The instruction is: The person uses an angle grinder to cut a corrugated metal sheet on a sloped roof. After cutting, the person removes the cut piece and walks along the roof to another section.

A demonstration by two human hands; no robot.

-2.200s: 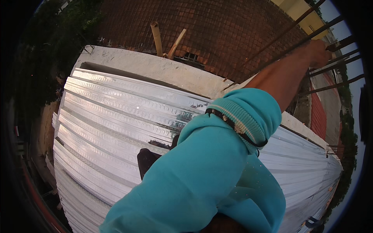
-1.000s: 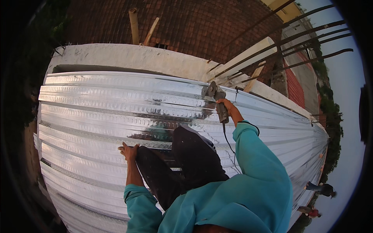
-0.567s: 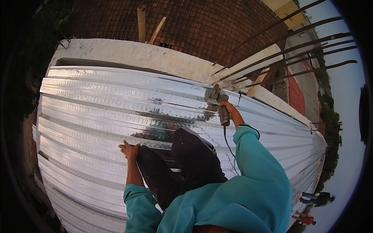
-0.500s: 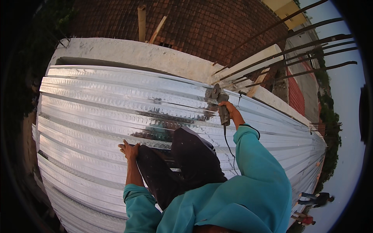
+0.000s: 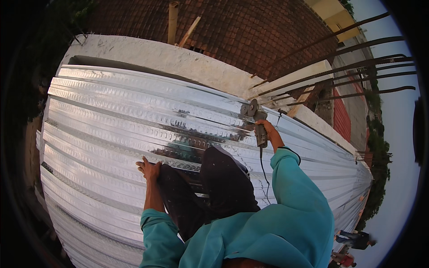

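I kneel on shiny corrugated metal sheeting [image 5: 111,116], my dark trouser knees in front of me. My right hand [image 5: 268,132] is shut on the grey body of an angle grinder [image 5: 254,117]; its disc sits at the sheet's far edge beside the white concrete wall [image 5: 178,58]. The grinder's black cord [image 5: 264,167] trails back along my teal sleeve. My left hand [image 5: 149,169] lies flat on a rib of the sheeting beside my left knee, fingers spread, holding nothing.
Rusty steel bars [image 5: 339,76] jut out at the upper right above concrete beams. A brown tiled roof [image 5: 241,31] and two wooden posts [image 5: 176,24] lie beyond the wall. Far below at lower right stand people [image 5: 355,239] on the ground.
Earlier my right arm was raised across the view; it came down with the grinder to the sheet's far edge. My left hand settled flat on the sheet. Little has moved in the last half second.
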